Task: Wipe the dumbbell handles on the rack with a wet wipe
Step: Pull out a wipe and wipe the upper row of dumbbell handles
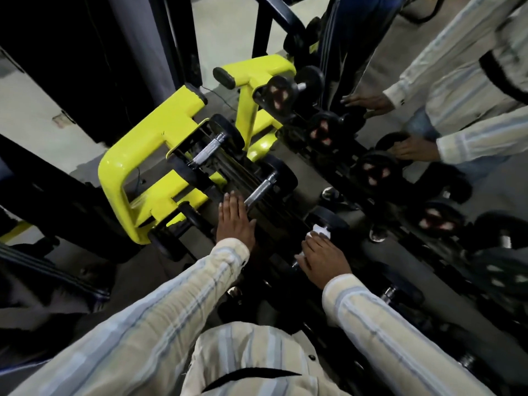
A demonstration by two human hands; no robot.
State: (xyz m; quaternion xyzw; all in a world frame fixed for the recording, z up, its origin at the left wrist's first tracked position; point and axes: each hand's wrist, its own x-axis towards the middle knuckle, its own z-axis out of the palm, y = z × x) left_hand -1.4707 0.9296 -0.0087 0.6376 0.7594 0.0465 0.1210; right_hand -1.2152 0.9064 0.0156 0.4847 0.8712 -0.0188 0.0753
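A black dumbbell rack (274, 215) with a yellow end frame (120, 178) runs from the upper left toward me. Two dumbbells on it show bare knurled steel handles, one farther away (206, 150) and one nearer (261, 188). My left hand (235, 221) lies flat with straight fingers on the rack, just left of the nearer handle. My right hand (323, 257) grips a white wet wipe (321, 232) wrapped over the handle of a third dumbbell, whose black head (331, 220) shows just beyond the wipe. That handle is hidden under hand and wipe.
A mirror (428, 90) right behind the rack reflects my sleeves, hands and the dumbbell ends. More black dumbbells (403, 290) sit lower right. Dark machine posts (137, 44) stand at the upper left on a grey floor.
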